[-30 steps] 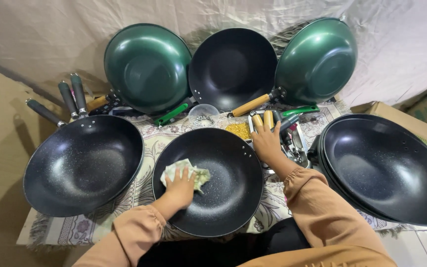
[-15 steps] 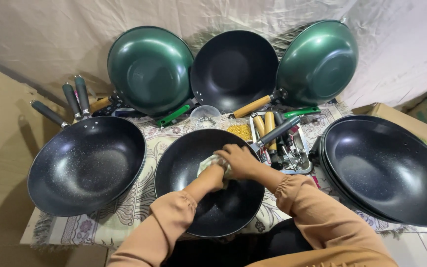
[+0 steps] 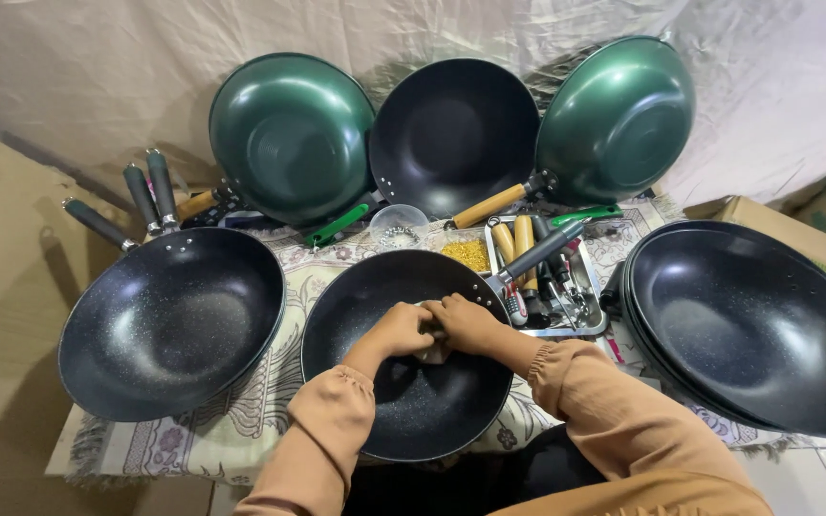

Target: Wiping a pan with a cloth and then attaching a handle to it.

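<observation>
A black speckled wok (image 3: 413,401) with a grey handle sits on the patterned cloth right in front of me. Both my hands meet inside it, near its upper rim. My left hand (image 3: 400,330) and my right hand (image 3: 468,323) press together on a small pale cloth (image 3: 432,352), which is mostly hidden under the fingers. Both arms wear tan sleeves.
A black wok (image 3: 169,320) lies at the left and stacked black woks (image 3: 752,325) at the right. Two green woks (image 3: 289,134) (image 3: 616,117) and a black one (image 3: 453,134) lean on the backdrop. A metal tray (image 3: 593,320) holds handles and tools.
My right hand has come from the tray into the middle wok and joined my left hand on the cloth. The left hand has shifted up and right with the cloth.
</observation>
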